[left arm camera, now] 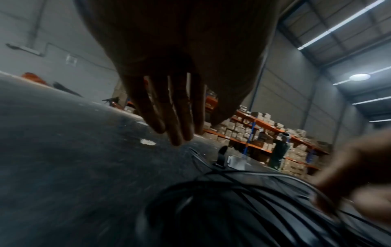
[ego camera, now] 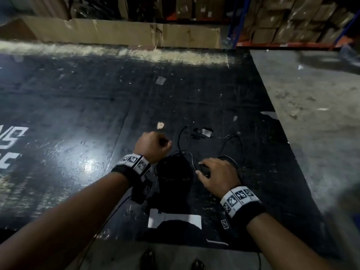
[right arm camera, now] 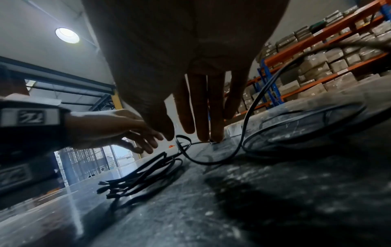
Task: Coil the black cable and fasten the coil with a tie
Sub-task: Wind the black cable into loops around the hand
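Note:
The black cable (ego camera: 180, 141) lies loose on the dark tabletop (ego camera: 78, 114), with a messy bundle (right arm camera: 143, 177) between my hands and a wider loop (right arm camera: 304, 127) to the right. My left hand (ego camera: 161, 143) hovers just left of the bundle, its fingers (left arm camera: 180, 117) hanging relaxed and holding nothing. My right hand (ego camera: 200, 168) is spread over the cable, with its straight fingertips (right arm camera: 211, 133) touching a strand on the table. Small black ties (ego camera: 195, 133) and a clear packet (ego camera: 206, 132) lie just beyond the hands.
A white paper sheet (ego camera: 173, 219) lies near the front edge. The table's right edge (ego camera: 292, 152) drops to grey floor. Cardboard boxes (ego camera: 116, 32) line the back, with loaded shelves (left arm camera: 253, 133) beyond. A person in green (left arm camera: 279, 150) stands by the shelves.

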